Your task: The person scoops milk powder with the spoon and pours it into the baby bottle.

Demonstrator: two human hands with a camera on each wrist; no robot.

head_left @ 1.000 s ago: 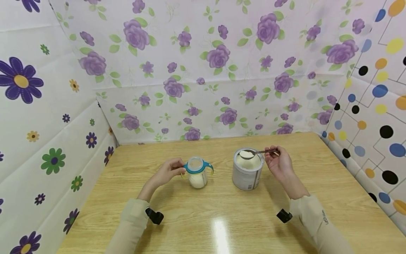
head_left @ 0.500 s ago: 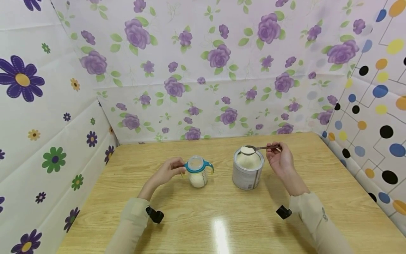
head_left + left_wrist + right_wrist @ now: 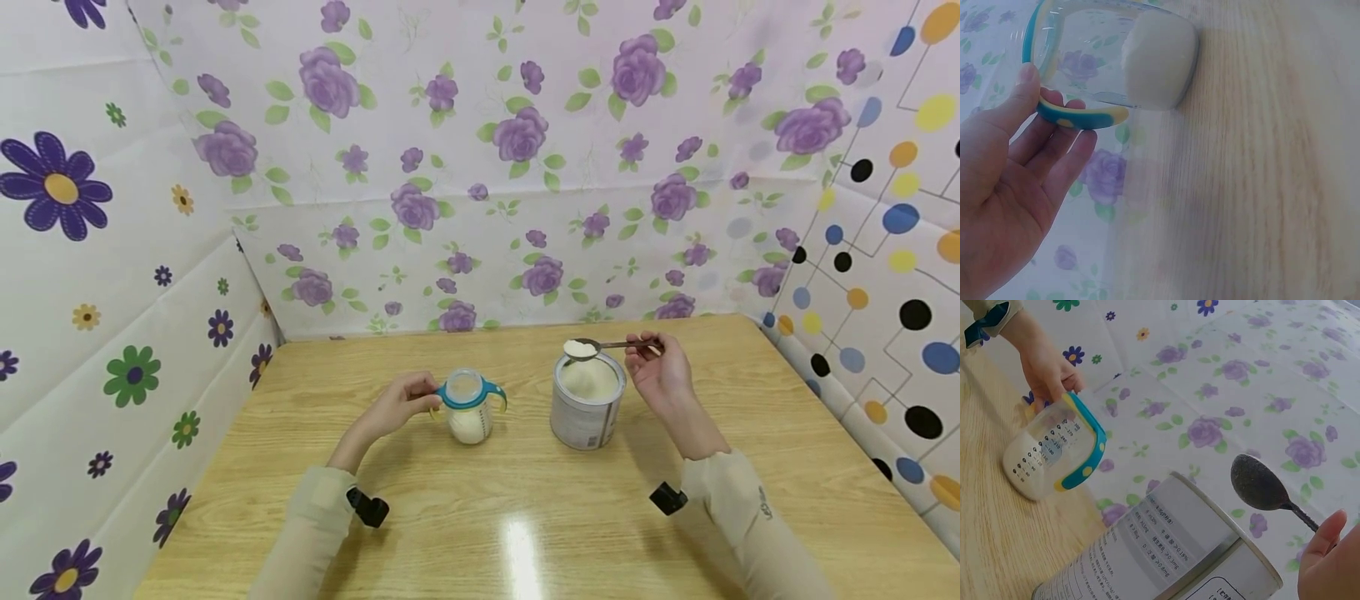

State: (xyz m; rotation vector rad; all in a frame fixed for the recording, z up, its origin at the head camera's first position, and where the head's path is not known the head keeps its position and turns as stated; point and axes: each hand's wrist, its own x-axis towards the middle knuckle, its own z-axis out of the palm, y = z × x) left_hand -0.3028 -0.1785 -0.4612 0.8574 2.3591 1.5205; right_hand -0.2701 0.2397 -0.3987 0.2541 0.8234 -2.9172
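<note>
On the table a clear baby bottle (image 3: 469,423) stands upright, with a blue collar, two blue-and-yellow handles and pale powder inside. Its left handle (image 3: 1079,117) is pinched between the thumb and fingers of my left hand (image 3: 401,405). To its right stands an open metal can (image 3: 584,423) of pale milk powder (image 3: 588,382). A dark spoon (image 3: 582,349), heaped with powder, is held level just above the can's far rim. My right hand (image 3: 663,377) pinches the end of its handle. Only the spoon's dark underside shows in the right wrist view.
The wooden table (image 3: 450,542) runs up to a flower-printed cloth (image 3: 420,250) at the back. Patterned cloths also hang along the left and right sides. A black wrist camera (image 3: 367,507) sits on the left sleeve, another black camera (image 3: 668,498) on the right.
The right hand has raised the loaded spoon out of the can's mouth and shifted it slightly left. The left hand and the bottle have stayed in place.
</note>
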